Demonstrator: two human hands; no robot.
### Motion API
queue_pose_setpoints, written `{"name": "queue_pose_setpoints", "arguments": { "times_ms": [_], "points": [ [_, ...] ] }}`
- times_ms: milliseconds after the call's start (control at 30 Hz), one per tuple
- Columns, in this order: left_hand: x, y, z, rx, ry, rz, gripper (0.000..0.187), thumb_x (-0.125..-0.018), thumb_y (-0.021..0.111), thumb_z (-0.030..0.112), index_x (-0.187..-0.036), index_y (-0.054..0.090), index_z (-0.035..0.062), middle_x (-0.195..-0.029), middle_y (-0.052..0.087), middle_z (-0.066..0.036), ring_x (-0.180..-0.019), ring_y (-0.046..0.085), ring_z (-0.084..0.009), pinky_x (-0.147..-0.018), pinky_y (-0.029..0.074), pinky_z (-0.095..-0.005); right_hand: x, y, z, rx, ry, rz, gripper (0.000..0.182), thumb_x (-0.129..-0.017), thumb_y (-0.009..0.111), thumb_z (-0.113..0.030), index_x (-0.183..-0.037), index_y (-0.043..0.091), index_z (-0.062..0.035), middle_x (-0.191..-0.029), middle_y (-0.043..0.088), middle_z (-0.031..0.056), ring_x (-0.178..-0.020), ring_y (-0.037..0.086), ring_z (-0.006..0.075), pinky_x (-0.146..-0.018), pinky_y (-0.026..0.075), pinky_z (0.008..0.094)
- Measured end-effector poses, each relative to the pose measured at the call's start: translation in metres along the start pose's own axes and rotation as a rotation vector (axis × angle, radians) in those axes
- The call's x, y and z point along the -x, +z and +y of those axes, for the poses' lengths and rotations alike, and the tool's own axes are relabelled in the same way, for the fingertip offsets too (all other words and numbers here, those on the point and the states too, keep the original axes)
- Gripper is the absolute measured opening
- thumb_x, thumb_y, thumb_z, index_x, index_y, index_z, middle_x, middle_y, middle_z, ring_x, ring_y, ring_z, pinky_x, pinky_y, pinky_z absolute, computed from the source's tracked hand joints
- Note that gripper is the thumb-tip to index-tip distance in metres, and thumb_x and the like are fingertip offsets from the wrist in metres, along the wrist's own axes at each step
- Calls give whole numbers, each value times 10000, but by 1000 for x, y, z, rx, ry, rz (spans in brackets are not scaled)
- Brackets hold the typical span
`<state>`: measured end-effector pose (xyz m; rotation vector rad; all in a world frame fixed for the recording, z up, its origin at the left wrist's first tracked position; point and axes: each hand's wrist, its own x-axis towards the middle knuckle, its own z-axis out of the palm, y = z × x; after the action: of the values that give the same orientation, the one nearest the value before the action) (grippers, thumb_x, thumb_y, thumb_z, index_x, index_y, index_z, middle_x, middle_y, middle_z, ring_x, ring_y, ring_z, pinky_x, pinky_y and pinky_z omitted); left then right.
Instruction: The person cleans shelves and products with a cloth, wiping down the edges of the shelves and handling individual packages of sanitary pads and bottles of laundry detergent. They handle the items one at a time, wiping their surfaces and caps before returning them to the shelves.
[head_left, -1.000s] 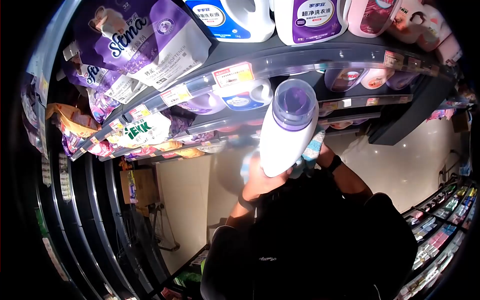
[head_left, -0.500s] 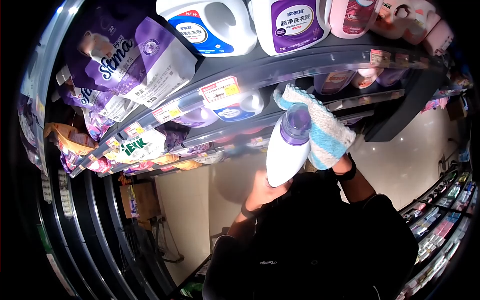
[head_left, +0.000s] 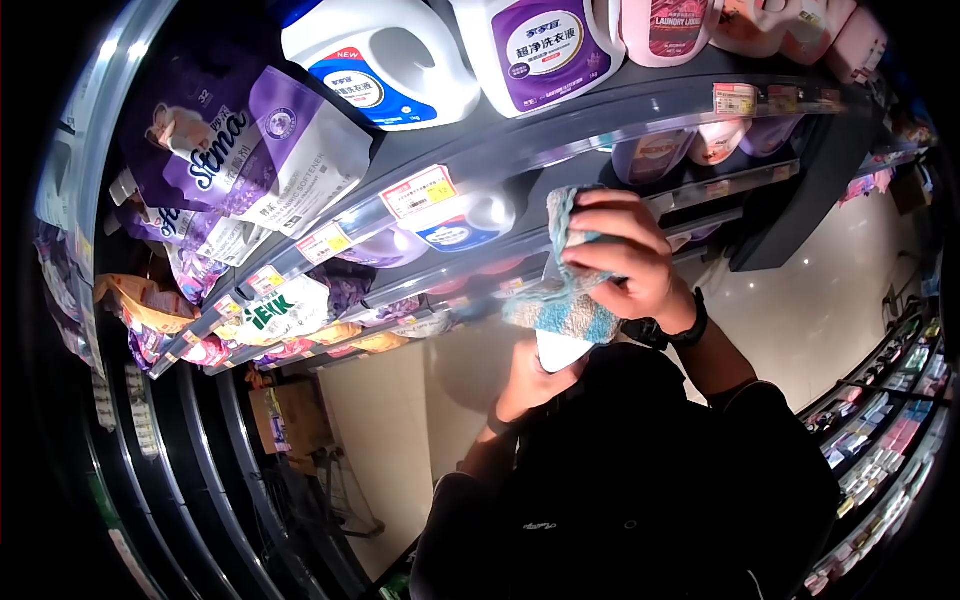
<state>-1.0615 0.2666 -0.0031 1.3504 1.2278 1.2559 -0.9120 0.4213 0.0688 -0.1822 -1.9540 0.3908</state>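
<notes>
A white bottle [head_left: 562,350] is gripped near its base by my left hand [head_left: 532,380], in front of the shelves. Draped over the bottle's upper part is a striped blue and white cloth [head_left: 565,305], which hides the purple cap. My right hand [head_left: 635,260], with a dark watch on the wrist, is closed on the cloth and presses it against the bottle. Its fingers curl round the cloth's upper fold.
Laundry detergent bottles [head_left: 545,50] and a purple softener pouch [head_left: 240,150] stand on the top shelf. A price tag [head_left: 419,194] hangs on its edge. Lower shelves hold more bottles [head_left: 465,222] and bags [head_left: 285,310]. A cardboard box [head_left: 290,415] is at lower left, and shelving [head_left: 880,450] lines the right.
My right hand has brought the cloth from beside the bottle onto its top, covering the purple cap. The left hand keeps its hold. The view has shifted slightly.
</notes>
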Motion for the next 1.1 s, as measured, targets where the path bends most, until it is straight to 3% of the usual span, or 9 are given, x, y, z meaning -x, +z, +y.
{"name": "queue_pose_setpoints", "arguments": {
  "times_ms": [133, 300, 600, 767, 867, 967, 1033, 1067, 1100],
  "points": [
    [-2, -1, 1, 30, -20, 6, 121, -782, 648, 34, -872, 676, -41, -741, 676, -41, -699, 605, -83, -636, 496, -264, 64, 22, 14, -529, 506, 242, 619, -848, 646, -188, -1369, 405, 45, -1327, 506, 173, -1213, 495, 270, -1019, 378, 361],
    [0, 1, 7, 78, -39, 17, 109, -767, 649, 11, -858, 677, -42, -742, 678, -48, -692, 626, -98, -637, 504, -264, 142, 49, 29, -982, 887, 246, 599, -869, 628, -187, -1373, 393, 36, -1332, 496, 165, -1218, 488, 262, -1025, 377, 360],
    [-9, -1, 28, 28, 53, 122, 134, -709, 675, -11, -842, 695, -21, -763, 693, -62, -711, 650, -121, -661, 517, -275, 167, 62, 20, -1158, 1009, 157, 561, -907, 594, -186, -1380, 372, 20, -1342, 478, 152, -1228, 475, 247, -1035, 376, 359],
    [-7, -5, 26, -149, 124, 96, 197, -691, 686, -10, -887, 697, -16, -821, 707, -76, -759, 674, -148, -694, 525, -286, 176, 60, 24, -1275, 1013, 232, 541, -929, 576, -185, -1384, 360, 10, -1347, 469, 144, -1233, 468, 239, -1041, 375, 358],
    [-3, -2, 33, -35, 65, 82, 180, -696, 688, -9, -875, 694, -23, -820, 707, -75, -767, 670, -139, -692, 523, -285, 185, 61, 33, -1354, 976, 308, 528, -941, 565, -185, -1386, 352, 5, -1350, 463, 140, -1236, 464, 234, -1045, 375, 357],
    [-4, -4, 27, -12, 59, 57, 172, -708, 681, -11, -878, 690, -31, -815, 703, -70, -756, 658, -131, -683, 519, -285, 175, 55, 39, -1186, 849, 286, 516, -954, 554, -184, -1388, 345, -1, -1353, 457, 135, -1239, 460, 229, -1049, 374, 357],
    [-4, -6, 13, 57, 43, 52, 175, -717, 673, -13, -889, 686, -35, -814, 700, -69, -750, 650, -128, -681, 516, -286, 109, 32, 21, -231, 542, -1, 533, -912, 585, -127, -1378, 364, 4, -1335, 474, 148, -1224, 477, 248, -1045, 379, 363],
    [-5, -7, 7, 92, 9, 26, 180, -731, 658, -17, -908, 681, -44, -808, 693, -67, -747, 637, -119, -685, 510, -283, 76, 21, 11, 202, 404, -18, 544, -891, 601, -98, -1373, 373, 6, -1326, 483, 155, -1216, 485, 258, -1044, 381, 367],
    [-5, -5, 5, 87, -22, 16, 179, -734, 657, -13, -909, 679, -45, -806, 691, -64, -750, 635, -117, -689, 509, -282, 65, 22, 0, 81, 436, 53, 542, -891, 597, -75, -1378, 373, 6, -1327, 481, 171, -1231, 476, 281, -1056, 369, 375]
  ]
}}
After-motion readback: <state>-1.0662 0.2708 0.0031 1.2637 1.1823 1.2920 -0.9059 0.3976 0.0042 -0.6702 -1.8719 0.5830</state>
